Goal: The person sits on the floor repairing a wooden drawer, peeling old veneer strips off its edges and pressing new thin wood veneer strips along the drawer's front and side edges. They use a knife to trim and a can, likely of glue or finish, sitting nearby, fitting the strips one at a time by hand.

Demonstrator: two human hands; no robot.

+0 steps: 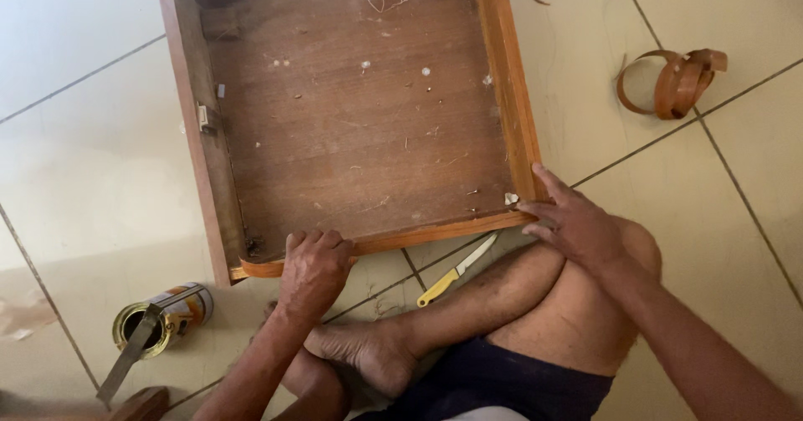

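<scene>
A shallow wooden drawer lies on the tiled floor in front of me, its inside dusty with small bits of debris. A strip of wood-coloured edge banding runs along its near edge. My left hand presses down on that near edge close to the left corner, fingers curled over the strip. My right hand rests at the near right corner, fingers spread against the banding there. I sit cross-legged, bare legs and a foot just below the drawer.
A yellow-handled knife lies on the floor between the drawer and my leg. An open tin of glue with a flat metal blade resting in it stands at lower left. A loose coil of edge banding lies at upper right.
</scene>
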